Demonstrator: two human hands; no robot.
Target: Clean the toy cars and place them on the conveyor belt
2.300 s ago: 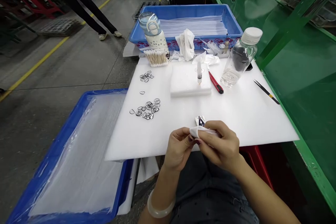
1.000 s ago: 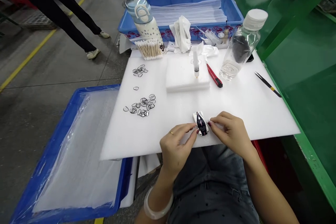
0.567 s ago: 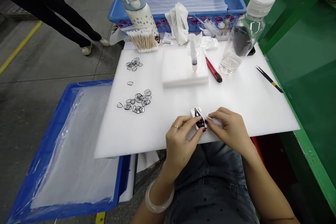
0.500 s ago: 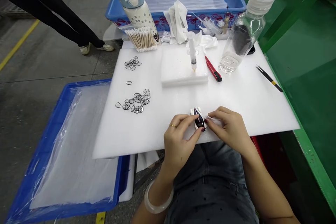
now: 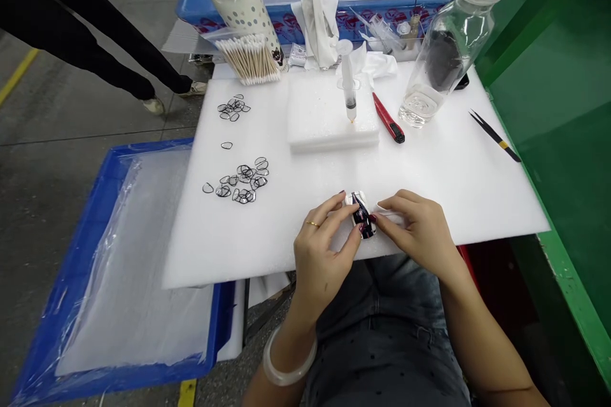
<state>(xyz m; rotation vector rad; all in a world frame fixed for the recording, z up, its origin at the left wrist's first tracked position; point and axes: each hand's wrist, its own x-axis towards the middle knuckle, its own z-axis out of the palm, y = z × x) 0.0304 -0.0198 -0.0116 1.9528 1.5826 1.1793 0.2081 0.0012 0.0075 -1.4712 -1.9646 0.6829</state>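
Observation:
A small glossy black-and-white part (image 5: pixel 363 216) lies on the white foam sheet (image 5: pixel 229 248) near its front edge. My left hand (image 5: pixel 322 254) has its thumb and fingers closed around the part's left side and lower end. From the right, my right hand (image 5: pixel 422 232) pinches a white tissue (image 5: pixel 392 213), mostly covered by the fingers. The right thumb and fingertip are at the part's right edge, touching it or very close. Thin black rings (image 5: pixel 245 173) lie in loose clusters left of the hands.
A syringe (image 5: pixel 351 102) stands on a foam block (image 5: pixel 317 121); a red utility knife (image 5: pixel 389 117), clear bottle (image 5: pixel 422 102) and tweezers (image 5: pixel 496 135) lie to its right. Cotton swabs (image 5: pixel 251 60), a flask (image 5: pixel 243 13) and a blue bin (image 5: pixel 353 28) are behind. A person's legs (image 5: pixel 86 32) show far left.
The view has shifted slightly. My left index finger has lifted off to the part's upper left edge, and more of its black face shows. The right hand still pinches the tissue beside it.

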